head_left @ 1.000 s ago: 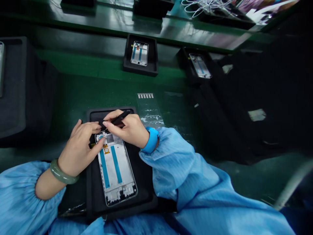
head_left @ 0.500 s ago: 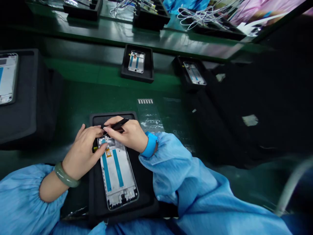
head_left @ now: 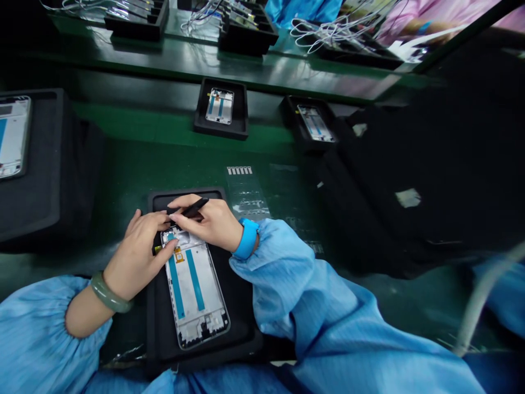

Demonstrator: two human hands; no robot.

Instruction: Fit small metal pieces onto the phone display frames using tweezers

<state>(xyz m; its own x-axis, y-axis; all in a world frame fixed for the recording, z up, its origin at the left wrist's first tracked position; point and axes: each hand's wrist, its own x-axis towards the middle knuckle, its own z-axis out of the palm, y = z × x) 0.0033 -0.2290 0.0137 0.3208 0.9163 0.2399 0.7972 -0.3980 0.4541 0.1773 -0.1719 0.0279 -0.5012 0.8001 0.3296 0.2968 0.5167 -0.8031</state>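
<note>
A silver phone mid-frame (head_left: 207,290) with two blue strips and a small orange flex cable (head_left: 179,255) lies in a black foam tray (head_left: 241,328). My left hand (head_left: 137,246) steadies the top left of the frame, its thumb on the inner face and its fingers by the top edge. In my right hand (head_left: 213,221) a thin black pen-like tool (head_left: 197,207) is pinched, slanting down to the frame's top end. Its tip is hidden behind my fingers, so I cannot see what it touches.
A clear sheet with pale tabs (head_left: 239,171) lies beyond the tray. Two more trays with phone frames (head_left: 220,106) (head_left: 315,123) stand farther back. Another frame (head_left: 12,137) sits on stacked black trays at left. Black trays (head_left: 389,219) rise at right. White cables (head_left: 324,33) lie on the back shelf.
The whole view has shifted slightly, so most things appear a little farther left. Both hands keep nearly the same pose at the frame's top end.
</note>
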